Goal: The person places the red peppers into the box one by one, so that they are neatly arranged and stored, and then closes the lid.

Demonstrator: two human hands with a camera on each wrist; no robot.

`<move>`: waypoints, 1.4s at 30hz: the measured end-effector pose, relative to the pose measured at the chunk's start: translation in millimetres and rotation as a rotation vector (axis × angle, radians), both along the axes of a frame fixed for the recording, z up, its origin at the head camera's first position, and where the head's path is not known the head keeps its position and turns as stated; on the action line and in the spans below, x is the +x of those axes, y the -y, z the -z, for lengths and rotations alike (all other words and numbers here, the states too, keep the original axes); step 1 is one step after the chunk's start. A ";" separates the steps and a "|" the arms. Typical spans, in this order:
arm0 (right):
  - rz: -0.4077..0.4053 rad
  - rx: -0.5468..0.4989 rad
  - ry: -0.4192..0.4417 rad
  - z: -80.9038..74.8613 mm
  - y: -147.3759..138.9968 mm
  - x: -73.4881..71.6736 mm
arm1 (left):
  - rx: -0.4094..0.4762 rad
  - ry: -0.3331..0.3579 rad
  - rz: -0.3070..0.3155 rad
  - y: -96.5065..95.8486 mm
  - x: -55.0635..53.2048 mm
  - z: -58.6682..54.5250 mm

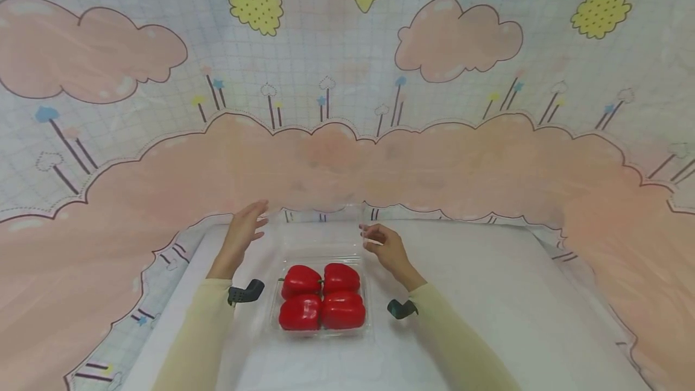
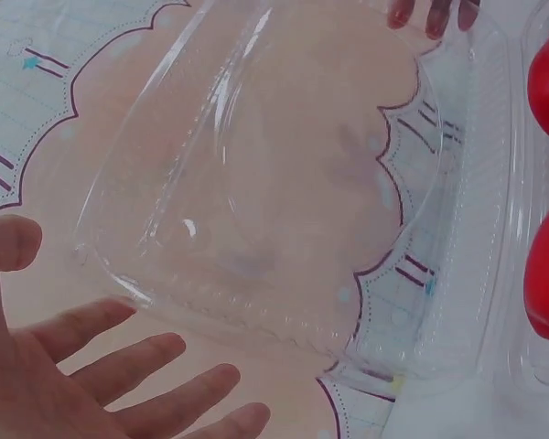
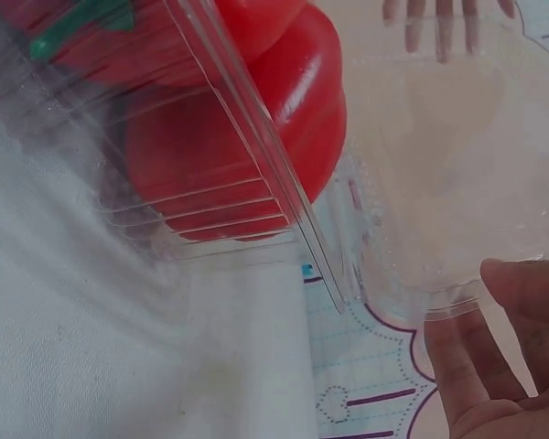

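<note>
Several red bell peppers (image 1: 343,310) sit in two rows inside a clear plastic clamshell container (image 1: 320,334). Its see-through lid (image 1: 323,235) stands raised at the far side, hinged to the base. At the lid's right edge is my right hand (image 1: 390,252); in the right wrist view its thumb (image 3: 522,283) lies on one side of the rim, fingers on the other, pinching it. Beyond the lid's left edge, my left hand (image 1: 242,235) has its fingers extended and spread, holding nothing. The left wrist view shows those fingers (image 2: 165,384) close beside the lid.
The container rests on a white-covered table (image 1: 461,294). Behind it hangs a patterned cloth (image 1: 347,162) with peach clouds, which also drapes around the table's sides. Dark wrist cameras (image 1: 247,292) sit at both sleeve cuffs.
</note>
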State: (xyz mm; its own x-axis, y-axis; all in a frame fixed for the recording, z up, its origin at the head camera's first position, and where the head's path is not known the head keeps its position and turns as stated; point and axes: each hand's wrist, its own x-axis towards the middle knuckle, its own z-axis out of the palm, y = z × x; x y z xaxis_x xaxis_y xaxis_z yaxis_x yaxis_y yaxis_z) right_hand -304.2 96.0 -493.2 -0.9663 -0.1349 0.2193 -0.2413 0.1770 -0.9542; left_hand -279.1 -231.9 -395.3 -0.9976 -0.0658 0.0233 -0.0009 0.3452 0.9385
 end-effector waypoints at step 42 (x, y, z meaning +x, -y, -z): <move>-0.001 0.312 0.073 -73.3 -3.1 57.4 | -0.230 -0.024 0.016 -9.5 41.0 9.6</move>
State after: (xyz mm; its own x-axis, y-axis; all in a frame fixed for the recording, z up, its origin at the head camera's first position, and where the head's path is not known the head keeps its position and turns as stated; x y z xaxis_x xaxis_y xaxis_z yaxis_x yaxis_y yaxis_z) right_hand -246.8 99.1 -419.9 -0.9777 -0.1860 0.0974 -0.1747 0.4635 -0.8687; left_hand -238.0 -222.4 -404.8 -0.9974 -0.0399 0.0599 0.0281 0.5495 0.8350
